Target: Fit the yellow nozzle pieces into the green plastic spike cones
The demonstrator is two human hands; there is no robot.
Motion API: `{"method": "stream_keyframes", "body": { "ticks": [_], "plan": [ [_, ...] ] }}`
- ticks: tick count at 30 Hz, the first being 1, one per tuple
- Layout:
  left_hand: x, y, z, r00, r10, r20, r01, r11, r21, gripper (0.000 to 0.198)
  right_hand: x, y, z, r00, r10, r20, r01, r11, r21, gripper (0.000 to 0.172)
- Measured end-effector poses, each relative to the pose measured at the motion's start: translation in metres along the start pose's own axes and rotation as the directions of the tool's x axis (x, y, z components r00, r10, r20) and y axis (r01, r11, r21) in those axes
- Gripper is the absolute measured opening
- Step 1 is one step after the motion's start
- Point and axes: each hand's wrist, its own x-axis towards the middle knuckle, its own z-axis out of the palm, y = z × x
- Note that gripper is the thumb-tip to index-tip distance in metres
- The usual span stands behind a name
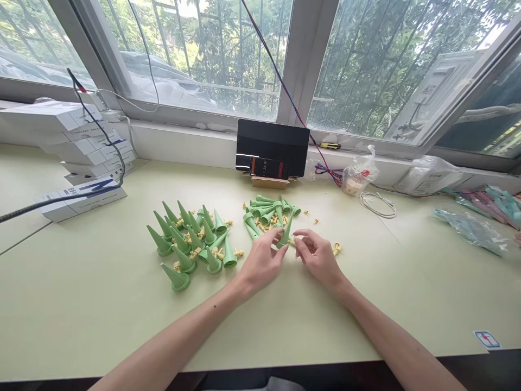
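Observation:
My left hand (pixel 264 258) pinches a green cone (pixel 286 232) near its wide base, and the cone's tip points up. Just to the right, my right hand (pixel 319 258) has its fingers pressed together beside a small yellow piece (pixel 291 243). Behind both hands lies a pile of green cones (pixel 266 209) mixed with small yellow pieces. Left of my left hand, several green cones (pixel 179 277) stand or lie with yellow pieces (pixel 194 253) among them. More yellow pieces (pixel 337 248) lie right of my right hand.
A dark tablet (pixel 272 142) with a phone (pixel 268 168) before it leans at the window. White boxes (pixel 81 144) are stacked at the left, with a black cable (pixel 122 168). Plastic bags (pixel 470 231), a wrapped item (pixel 360 174) and a white cable (pixel 378 205) lie right.

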Motion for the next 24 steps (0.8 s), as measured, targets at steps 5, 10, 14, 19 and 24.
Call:
{"method": "stream_keyframes", "body": {
  "ticks": [5,10,14,19,24],
  "plan": [
    [0.0021,-0.0008,-0.0015,0.998,-0.059,-0.013,0.058,0.998,-0.04,0.033,0.0002,0.0003,-0.0006,0.998,-0.053,0.043,0.054,0.998,-0.029,0.027],
    [0.0026,-0.0004,-0.002,0.997,-0.068,-0.027,0.065,0.994,-0.085,0.035,0.0008,0.0034,-0.0015,0.996,-0.073,0.042,0.075,0.996,-0.056,0.028],
    [0.0026,-0.0003,-0.0027,0.997,-0.083,-0.01,0.081,0.991,-0.106,0.04,0.0012,0.0063,-0.002,0.997,-0.072,0.021,0.073,0.995,-0.071,0.025],
    [0.0019,0.0017,-0.004,0.997,-0.079,0.013,0.08,0.989,-0.121,0.04,0.0011,0.0083,-0.0025,0.997,-0.075,0.031,0.077,0.994,-0.077,0.023],
    [0.0009,0.0025,-0.0036,0.999,-0.048,0.01,0.048,0.993,-0.106,0.036,0.0014,0.0093,-0.0031,0.996,-0.072,0.05,0.076,0.993,-0.092,0.023]
  ]
}}
